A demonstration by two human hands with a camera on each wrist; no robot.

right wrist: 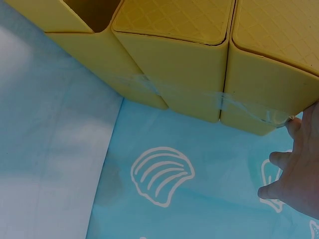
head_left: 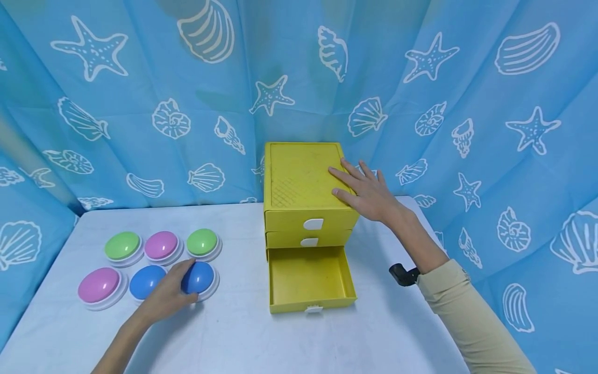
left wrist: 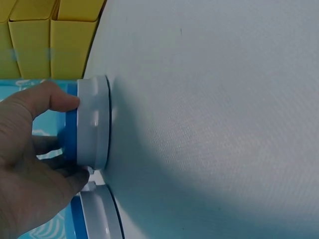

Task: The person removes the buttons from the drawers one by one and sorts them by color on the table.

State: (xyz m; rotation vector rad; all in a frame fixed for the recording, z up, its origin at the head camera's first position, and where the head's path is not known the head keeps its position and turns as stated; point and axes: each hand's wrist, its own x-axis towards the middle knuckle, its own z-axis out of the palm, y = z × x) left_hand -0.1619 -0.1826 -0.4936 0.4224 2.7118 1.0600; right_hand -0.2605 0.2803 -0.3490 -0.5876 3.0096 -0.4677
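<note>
My left hand (head_left: 167, 295) grips the right-hand blue dome button (head_left: 198, 278), thumb on one side and fingers on the other. Its white base (left wrist: 93, 124) stands on the table in the left wrist view. A second blue button (head_left: 146, 280) is close beside that hand, partly behind it. My right hand (head_left: 371, 196) rests on the right top edge of a yellow drawer unit (head_left: 303, 174), fingers spread. The unit's bottom drawer (head_left: 352, 278) is pulled out towards me, while the two drawers above are closed.
Green buttons (head_left: 122, 245) and pink buttons (head_left: 161, 244) stand with the blue ones in two rows on the left of the white-covered table (head_left: 238, 332). A blue curtain (head_left: 299, 67) with shell prints hangs behind and at both sides. White tabs mark the drawer fronts.
</note>
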